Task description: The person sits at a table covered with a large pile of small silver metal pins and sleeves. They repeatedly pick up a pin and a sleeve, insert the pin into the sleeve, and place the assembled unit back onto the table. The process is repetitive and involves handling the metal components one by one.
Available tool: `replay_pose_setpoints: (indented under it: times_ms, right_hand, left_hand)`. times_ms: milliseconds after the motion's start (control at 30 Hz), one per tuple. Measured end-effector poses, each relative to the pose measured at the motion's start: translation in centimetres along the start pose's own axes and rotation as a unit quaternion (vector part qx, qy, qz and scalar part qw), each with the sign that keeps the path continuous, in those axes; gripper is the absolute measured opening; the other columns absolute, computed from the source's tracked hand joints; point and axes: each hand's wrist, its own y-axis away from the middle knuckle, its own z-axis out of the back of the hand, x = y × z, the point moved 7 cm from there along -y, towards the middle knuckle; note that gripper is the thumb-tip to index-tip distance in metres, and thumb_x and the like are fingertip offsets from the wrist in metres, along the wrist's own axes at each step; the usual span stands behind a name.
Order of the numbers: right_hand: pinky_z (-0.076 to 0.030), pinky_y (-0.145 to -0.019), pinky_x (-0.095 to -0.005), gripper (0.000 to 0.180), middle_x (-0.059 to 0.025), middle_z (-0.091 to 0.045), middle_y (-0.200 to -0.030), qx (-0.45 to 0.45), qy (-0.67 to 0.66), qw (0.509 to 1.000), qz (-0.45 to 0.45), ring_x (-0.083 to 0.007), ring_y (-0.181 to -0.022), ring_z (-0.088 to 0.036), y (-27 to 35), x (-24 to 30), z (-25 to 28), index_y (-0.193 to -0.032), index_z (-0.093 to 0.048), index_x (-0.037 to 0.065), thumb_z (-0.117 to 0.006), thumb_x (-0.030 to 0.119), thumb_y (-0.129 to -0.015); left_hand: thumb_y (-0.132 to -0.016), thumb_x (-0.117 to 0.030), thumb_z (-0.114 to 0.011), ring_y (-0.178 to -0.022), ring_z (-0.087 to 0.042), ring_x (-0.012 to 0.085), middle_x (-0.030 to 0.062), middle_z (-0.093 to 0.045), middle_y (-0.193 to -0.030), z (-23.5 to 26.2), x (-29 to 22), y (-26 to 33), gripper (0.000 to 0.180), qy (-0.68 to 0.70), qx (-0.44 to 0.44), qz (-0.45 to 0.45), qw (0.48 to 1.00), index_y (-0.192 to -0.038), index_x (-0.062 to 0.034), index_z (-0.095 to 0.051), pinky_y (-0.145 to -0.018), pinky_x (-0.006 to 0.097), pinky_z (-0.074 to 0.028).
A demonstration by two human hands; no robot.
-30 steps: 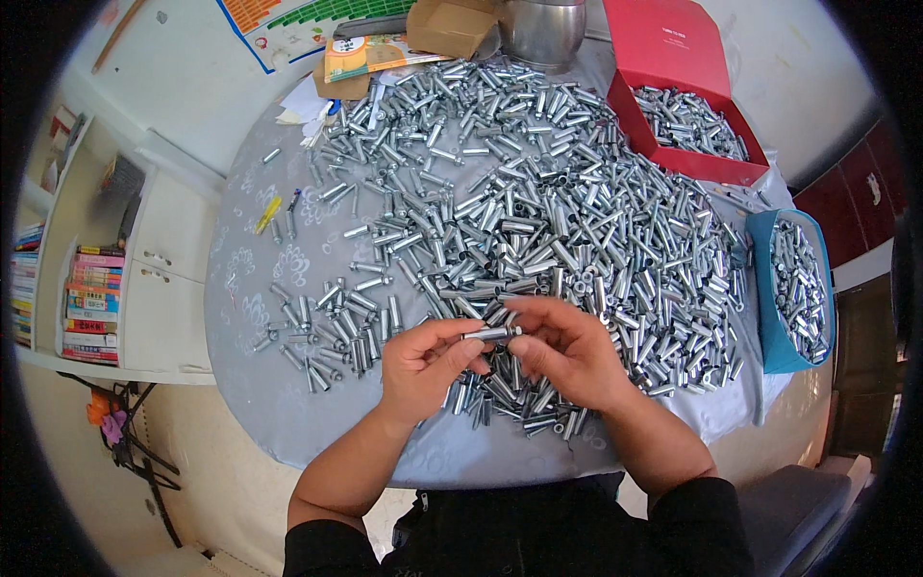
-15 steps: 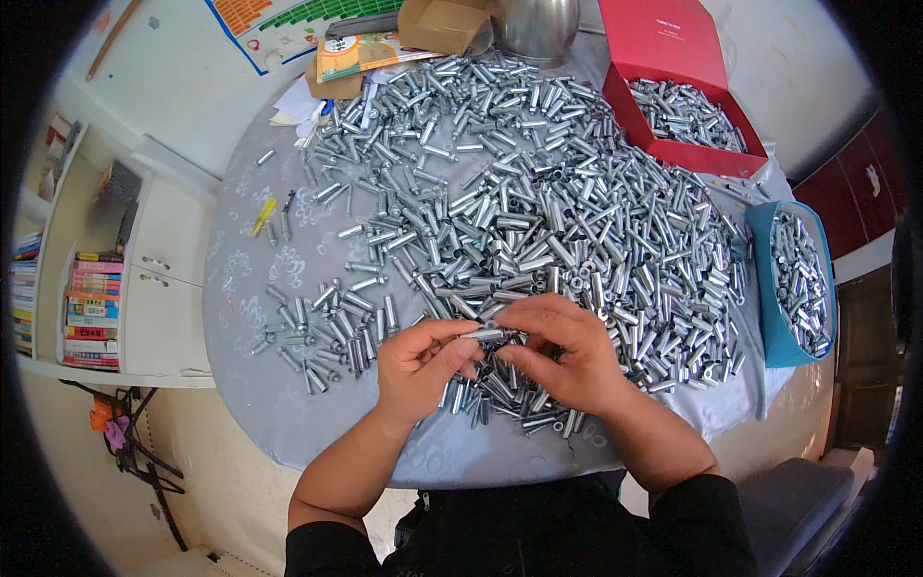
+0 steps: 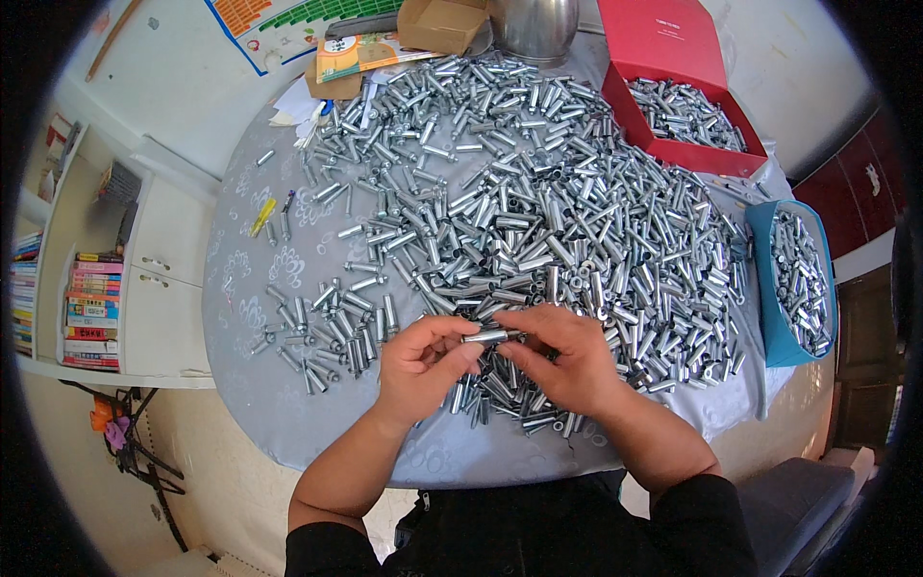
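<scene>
Both hands meet just above the near edge of the tabletop [image 3: 250, 385], which is round and covered with a pale grey patterned cloth.

Left hand [image 3: 418, 363]: fingers curled, thumb and fingertips pinching the left end of a short metal sleeve [image 3: 486, 337]. Right hand [image 3: 567, 358]: fingers closed on the right end of the same sleeve. The sleeve lies level between the two hands, held clear of the pile below it.

Directly under and beyond the hands: a big heap of silver metal sleeves [image 3: 519, 192] spreading over most of the tabletop, from the near edge to the far edge. A thinner scatter of the same pieces [image 3: 332, 327] sits toward the near left edge, just beside the left hand.

Right edge of the tabletop: a blue box [image 3: 769, 327] filled with sleeves, partly overhanging. Far right edge: a red box [image 3: 673, 144] with its lid raised, also holding sleeves.

Far edge: a shiny metal pot [image 3: 534, 27], a small cardboard box [image 3: 437, 24], and a printed booklet [image 3: 361, 56]. Left edge: a small yellow item [image 3: 262, 216] lying on the cloth, kind not clear.

Off the tabletop to the left: white cabinets with a shelf of books [image 3: 91, 308].
</scene>
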Motion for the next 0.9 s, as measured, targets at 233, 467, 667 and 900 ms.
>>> replay_pose_setpoints:
  times_ms: [233, 467, 667, 900]
  right_hand:
    - [-0.048, -0.058, -0.0261, 0.023, -0.0080, -0.063, -0.081, 0.014, -0.054, 0.997, -0.062, -0.0137, -0.063, -0.059, 0.2, -1.1, 0.0, -0.104, -0.066, 0.002, -0.072, 0.005, -0.082]
    - [-0.044, -0.055, -0.0217, 0.026, -0.0029, -0.061, -0.076, -0.085, -0.109, 0.984, -0.113, -0.0054, -0.062, -0.054, 0.8, -2.7, 0.9, -0.111, -0.063, 0.003, -0.070, 0.005, -0.085]
    - [-0.043, -0.053, -0.0205, 0.024, -0.0028, -0.062, -0.071, -0.059, -0.112, 0.984, -0.127, -0.0035, -0.059, -0.052, 0.4, -1.5, 0.9, -0.108, -0.067, 0.003, -0.072, 0.008, -0.085]
    - [-0.045, -0.053, -0.0203, 0.010, -0.0024, -0.065, -0.075, -0.007, -0.163, 0.974, -0.155, -0.0065, -0.057, -0.057, 0.8, -2.3, -0.4, -0.095, -0.068, -0.001, -0.068, 0.003, -0.086]
  left_hand:
    - [-0.087, 0.003, -0.064, -0.064, -0.064, 0.0126, 0.0127, -0.068, -0.087, 0.5, 0.2, 0.0, 0.014, 0.001, -0.031, 0.030, 0.999, -0.100, 0.0017, -0.059, -0.056, 0.023, -0.052]
    - [-0.088, 0.004, -0.060, -0.063, -0.061, 0.0123, 0.0126, -0.067, -0.086, 2.5, -0.5, -0.4, 0.011, -0.008, -0.101, -0.025, 0.995, -0.099, 0.0014, -0.058, -0.057, 0.023, -0.051]
    - [-0.088, 0.004, -0.060, -0.067, -0.059, 0.0097, 0.0136, -0.065, -0.096, 1.0, -0.3, 0.1, 0.013, -0.044, -0.032, -0.038, 0.998, -0.101, 0.0026, -0.058, -0.058, 0.021, -0.050]
    - [-0.087, 0.002, -0.063, -0.067, -0.059, 0.0078, 0.0091, -0.067, -0.094, 0.2, -0.2, 0.1, 0.014, -0.094, -0.008, -0.011, 0.995, -0.102, 0.0018, -0.061, -0.058, 0.020, -0.049]
